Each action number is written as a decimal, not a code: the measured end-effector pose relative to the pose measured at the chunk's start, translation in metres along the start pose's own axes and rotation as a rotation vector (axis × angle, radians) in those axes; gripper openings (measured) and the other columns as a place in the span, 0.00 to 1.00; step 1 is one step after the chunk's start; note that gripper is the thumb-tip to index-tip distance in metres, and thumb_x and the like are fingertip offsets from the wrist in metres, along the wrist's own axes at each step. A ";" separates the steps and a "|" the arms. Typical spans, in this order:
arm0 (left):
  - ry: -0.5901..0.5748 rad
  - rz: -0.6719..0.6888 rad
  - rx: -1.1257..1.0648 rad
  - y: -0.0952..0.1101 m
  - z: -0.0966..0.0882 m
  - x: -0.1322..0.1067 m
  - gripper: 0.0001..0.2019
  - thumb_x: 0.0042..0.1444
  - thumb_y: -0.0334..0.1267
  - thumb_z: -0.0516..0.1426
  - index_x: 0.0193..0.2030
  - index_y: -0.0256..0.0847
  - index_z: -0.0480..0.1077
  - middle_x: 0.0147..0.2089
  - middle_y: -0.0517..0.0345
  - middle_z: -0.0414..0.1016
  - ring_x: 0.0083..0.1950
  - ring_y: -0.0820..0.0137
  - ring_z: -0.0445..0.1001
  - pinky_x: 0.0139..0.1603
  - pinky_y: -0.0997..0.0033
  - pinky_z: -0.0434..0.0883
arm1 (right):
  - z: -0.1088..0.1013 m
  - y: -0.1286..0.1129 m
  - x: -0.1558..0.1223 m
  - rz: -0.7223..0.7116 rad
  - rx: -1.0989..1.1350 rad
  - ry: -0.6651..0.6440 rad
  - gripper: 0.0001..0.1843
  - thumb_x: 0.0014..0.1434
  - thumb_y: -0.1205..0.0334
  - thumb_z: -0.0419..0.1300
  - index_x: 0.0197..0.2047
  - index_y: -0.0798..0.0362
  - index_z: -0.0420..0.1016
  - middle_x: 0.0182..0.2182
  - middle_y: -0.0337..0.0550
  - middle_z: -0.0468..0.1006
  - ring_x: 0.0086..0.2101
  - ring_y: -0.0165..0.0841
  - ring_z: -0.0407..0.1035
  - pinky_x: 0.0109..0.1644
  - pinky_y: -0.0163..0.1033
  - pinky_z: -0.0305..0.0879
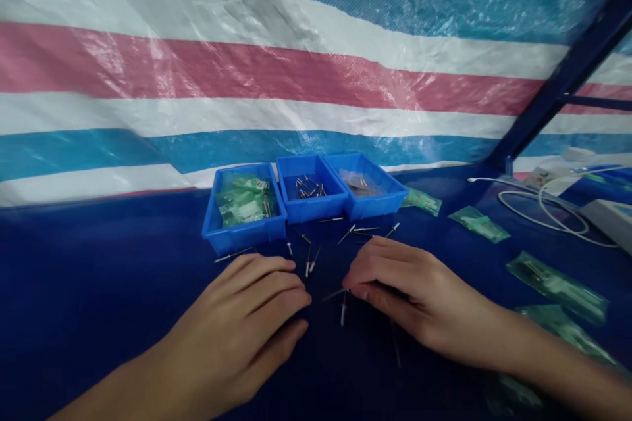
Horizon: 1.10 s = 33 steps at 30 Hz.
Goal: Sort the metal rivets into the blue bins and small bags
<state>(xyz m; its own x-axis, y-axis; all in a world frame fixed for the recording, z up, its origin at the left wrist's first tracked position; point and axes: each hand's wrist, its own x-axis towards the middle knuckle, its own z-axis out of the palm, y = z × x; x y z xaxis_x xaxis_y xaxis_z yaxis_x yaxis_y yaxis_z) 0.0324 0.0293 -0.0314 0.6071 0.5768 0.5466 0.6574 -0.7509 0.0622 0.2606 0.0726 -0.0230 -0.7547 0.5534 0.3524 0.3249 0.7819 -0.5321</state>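
My right hand [409, 289] is closed in a pinch, with the thin pin of a pop rivet [333, 295] sticking out at its fingertips. Just below those fingertips another pop rivet [343, 312] lies on the dark blue table. My left hand [257, 316] is low over the table, fingers loosely bent and the thumb apart from them; nothing shows in it. Between the hands and the bins are several loose pop rivets, including a pair [310, 263] near my left fingertips and one [347, 233] beyond my right hand. The palms are hidden.
Three blue bins stand at the back: the left bin [247, 235] holds green packets, the middle bin [316, 210] loose rivets, the right bin [378, 206] a clear bag. Green packets [557, 286] lie at right, near a white cable [538, 207]. Striped sheeting [247, 72] hangs behind.
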 end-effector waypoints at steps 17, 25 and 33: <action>0.082 0.005 -0.056 0.003 0.004 -0.001 0.09 0.59 0.29 0.51 0.33 0.41 0.70 0.29 0.66 0.76 0.36 0.74 0.74 0.47 0.70 0.66 | 0.015 -0.012 0.000 0.148 0.187 0.019 0.06 0.60 0.68 0.55 0.37 0.49 0.71 0.31 0.32 0.75 0.30 0.22 0.69 0.31 0.25 0.63; 0.068 0.006 -0.074 0.002 0.002 -0.002 0.07 0.57 0.28 0.52 0.32 0.39 0.70 0.28 0.63 0.74 0.35 0.73 0.72 0.44 0.70 0.68 | 0.014 -0.012 0.001 0.105 0.128 0.039 0.06 0.56 0.70 0.58 0.37 0.51 0.72 0.30 0.32 0.76 0.29 0.21 0.69 0.31 0.25 0.63; 0.053 0.026 -0.092 0.004 0.002 -0.001 0.07 0.57 0.30 0.52 0.34 0.40 0.71 0.30 0.62 0.75 0.36 0.73 0.73 0.45 0.70 0.69 | 0.018 -0.018 0.001 0.050 0.154 0.135 0.06 0.58 0.69 0.56 0.33 0.51 0.73 0.28 0.35 0.77 0.29 0.25 0.70 0.32 0.27 0.65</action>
<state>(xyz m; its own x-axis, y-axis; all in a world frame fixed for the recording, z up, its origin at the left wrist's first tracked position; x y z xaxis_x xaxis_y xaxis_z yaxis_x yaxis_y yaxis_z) 0.0346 0.0264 -0.0333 0.5970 0.5410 0.5924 0.5970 -0.7928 0.1225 0.2443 0.0539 -0.0267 -0.6530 0.6320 0.4173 0.2609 0.7050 -0.6595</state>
